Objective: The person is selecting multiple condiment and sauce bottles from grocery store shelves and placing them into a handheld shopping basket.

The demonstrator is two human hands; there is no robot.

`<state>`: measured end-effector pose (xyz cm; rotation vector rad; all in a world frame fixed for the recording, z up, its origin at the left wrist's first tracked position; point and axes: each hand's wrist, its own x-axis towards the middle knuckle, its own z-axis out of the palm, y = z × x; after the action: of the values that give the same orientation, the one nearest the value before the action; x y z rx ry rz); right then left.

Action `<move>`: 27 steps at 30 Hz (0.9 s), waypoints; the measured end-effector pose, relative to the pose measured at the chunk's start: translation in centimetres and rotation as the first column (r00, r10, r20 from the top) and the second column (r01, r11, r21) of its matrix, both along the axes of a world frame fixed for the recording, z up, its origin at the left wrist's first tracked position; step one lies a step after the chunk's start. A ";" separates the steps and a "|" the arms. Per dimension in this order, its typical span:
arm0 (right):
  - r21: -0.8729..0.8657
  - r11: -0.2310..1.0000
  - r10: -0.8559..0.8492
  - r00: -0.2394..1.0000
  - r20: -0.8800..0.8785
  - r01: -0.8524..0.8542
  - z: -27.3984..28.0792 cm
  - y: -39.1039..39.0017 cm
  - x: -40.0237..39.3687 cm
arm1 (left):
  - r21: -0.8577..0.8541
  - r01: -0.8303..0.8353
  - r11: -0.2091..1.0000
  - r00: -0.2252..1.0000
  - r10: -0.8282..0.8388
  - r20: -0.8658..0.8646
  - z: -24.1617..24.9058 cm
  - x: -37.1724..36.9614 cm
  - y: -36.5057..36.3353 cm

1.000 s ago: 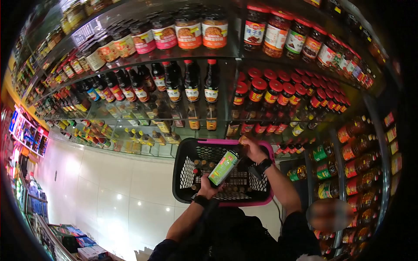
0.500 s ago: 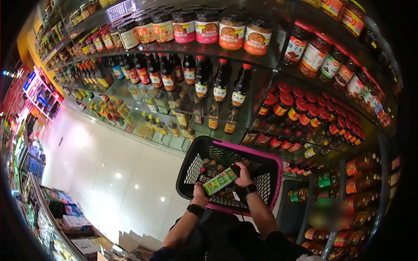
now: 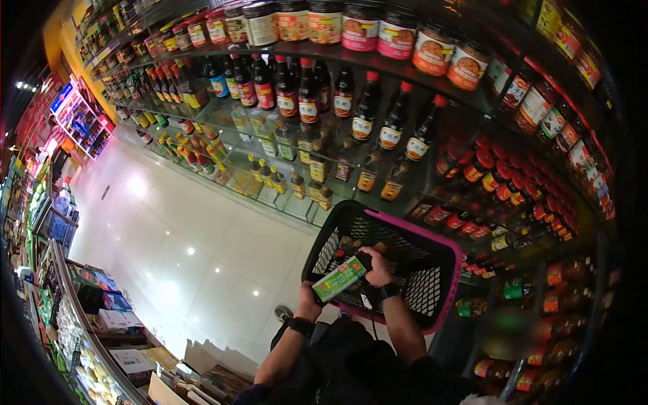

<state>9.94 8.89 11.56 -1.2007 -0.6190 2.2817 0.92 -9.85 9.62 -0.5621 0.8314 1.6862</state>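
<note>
A sauce bottle [image 3: 339,278] with a bright green label lies slantwise between my two hands, over the shopping basket. My left hand [image 3: 308,304] grips its lower-left end, while my right hand [image 3: 378,268] is closed around the dark upper end. Below is the black mesh basket with a pink rim [image 3: 415,231]. Several small bottles [image 3: 345,247] stand inside it, partly hidden by the held bottle and my right hand. Both wrists wear dark bands.
Glass shelves in front carry jars [image 3: 395,35] and dark sauce bottles [image 3: 364,108]. Red-lidded jars [image 3: 499,179] fill the shelves to the right, with large oil bottles [image 3: 563,297] lower down. Boxes [image 3: 118,320] sit at left beside the pale tiled floor [image 3: 209,250].
My view has turned, so the shelves and basket appear shifted to the right. Both hands keep hold of the green-labelled bottle at nearly the same tilt. A shoe now shows beside the basket.
</note>
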 end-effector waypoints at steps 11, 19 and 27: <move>0.496 0.865 0.070 0.997 0.038 -0.080 -3.3 -10.1 -12.1 | -0.081 0.048 0.996 0.997 -0.043 0.063 1.6 -13.1 -10.8; 0.190 0.979 0.057 0.994 0.097 -0.075 4.8 -15.2 -20.2 | 0.029 -0.033 0.999 0.989 0.028 0.145 0.1 -19.5 -14.7; 0.132 0.931 0.304 0.924 0.231 -0.339 4.1 -14.0 -27.0 | -0.075 -0.062 0.995 0.995 0.068 0.075 -1.9 -26.5 -15.2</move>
<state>-17.06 -5.14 15.65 -1.3432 -1.1437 2.3195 -25.60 -25.04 7.72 -0.7064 0.8288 1.6877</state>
